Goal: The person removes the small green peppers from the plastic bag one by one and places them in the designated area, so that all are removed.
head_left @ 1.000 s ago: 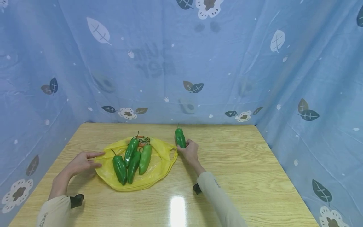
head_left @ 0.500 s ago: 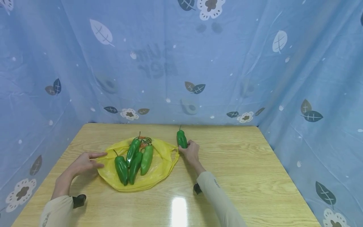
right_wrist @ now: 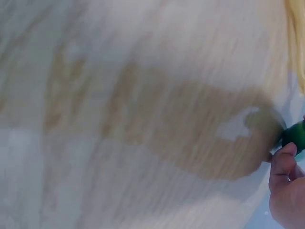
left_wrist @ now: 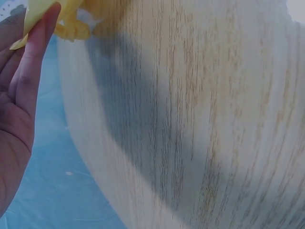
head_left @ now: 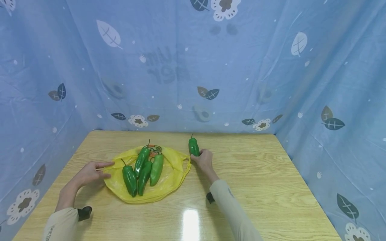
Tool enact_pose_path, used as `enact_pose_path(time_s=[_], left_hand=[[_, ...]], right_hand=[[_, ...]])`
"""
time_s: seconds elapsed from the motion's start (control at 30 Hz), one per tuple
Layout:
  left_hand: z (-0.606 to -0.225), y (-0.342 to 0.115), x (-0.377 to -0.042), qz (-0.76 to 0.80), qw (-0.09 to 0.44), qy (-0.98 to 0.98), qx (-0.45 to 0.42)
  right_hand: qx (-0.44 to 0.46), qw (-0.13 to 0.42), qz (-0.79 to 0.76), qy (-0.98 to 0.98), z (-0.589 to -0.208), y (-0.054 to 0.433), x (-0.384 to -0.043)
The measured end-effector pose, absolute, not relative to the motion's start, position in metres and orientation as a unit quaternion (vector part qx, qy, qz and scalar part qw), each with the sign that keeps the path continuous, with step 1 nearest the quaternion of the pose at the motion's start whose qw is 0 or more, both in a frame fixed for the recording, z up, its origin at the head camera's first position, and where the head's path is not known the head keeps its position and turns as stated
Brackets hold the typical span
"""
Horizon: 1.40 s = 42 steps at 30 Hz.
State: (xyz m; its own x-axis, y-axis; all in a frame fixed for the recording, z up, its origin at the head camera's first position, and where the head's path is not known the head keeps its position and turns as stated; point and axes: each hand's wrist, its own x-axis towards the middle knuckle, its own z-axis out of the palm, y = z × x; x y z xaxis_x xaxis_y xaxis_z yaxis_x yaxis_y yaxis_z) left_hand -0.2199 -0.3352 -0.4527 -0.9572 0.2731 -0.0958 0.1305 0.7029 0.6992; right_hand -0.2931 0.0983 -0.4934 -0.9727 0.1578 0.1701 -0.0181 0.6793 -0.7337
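Note:
A yellow plastic bag (head_left: 169, 182) lies spread on the left half of the table. Several green peppers rest on it, among them a lighter one (head_left: 156, 170) and a darker one (head_left: 129, 180). At the bag's left edge my left hand (head_left: 87, 174) pinches the plastic; the left wrist view shows the yellow film (left_wrist: 40, 14) between thumb and fingers. Beyond the bag's right handle, another green pepper (head_left: 193, 146) is on the table, stem pointing away. My right hand (head_left: 203, 161) grips its near end, and the right wrist view catches only part of this pepper (right_wrist: 294, 136).
The light wooden table (head_left: 256, 187) extends right of the bag and toward the front. A blue patterned curtain (head_left: 169, 67) encloses the back and both sides. Orange and dark print (head_left: 154, 151) shows at the bag's far side.
The head view has shifted slightly, so everything appears a little farther right. Both hands keep their hold on the bag and the pepper.

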Motion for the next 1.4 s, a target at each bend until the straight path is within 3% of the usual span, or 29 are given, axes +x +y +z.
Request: enact_pose_path(time_s=[0.27, 1.07, 1.2, 1.4], left_hand=[[-0.451, -0.334, -0.219, 0.371, 0.095, 0.917, 0.114], [-0.450, -0.335, -0.219, 0.351, 0.097, 0.925, 0.112], [-0.449, -0.334, -0.219, 0.349, 0.095, 0.926, 0.110], [-0.449, -0.334, -0.220, 0.357, 0.097, 0.922, 0.113]], right_hand=[[-0.070, 0.063, 0.398, -0.913, -0.484, 0.097, -0.292], [-0.077, 0.038, 0.419, -0.904, -0.473, 0.110, -0.294], [-0.068, 0.058, 0.447, -0.890, -0.470, 0.118, -0.296], [-0.068, 0.139, 0.499, -0.853, -0.475, 0.136, -0.295]])
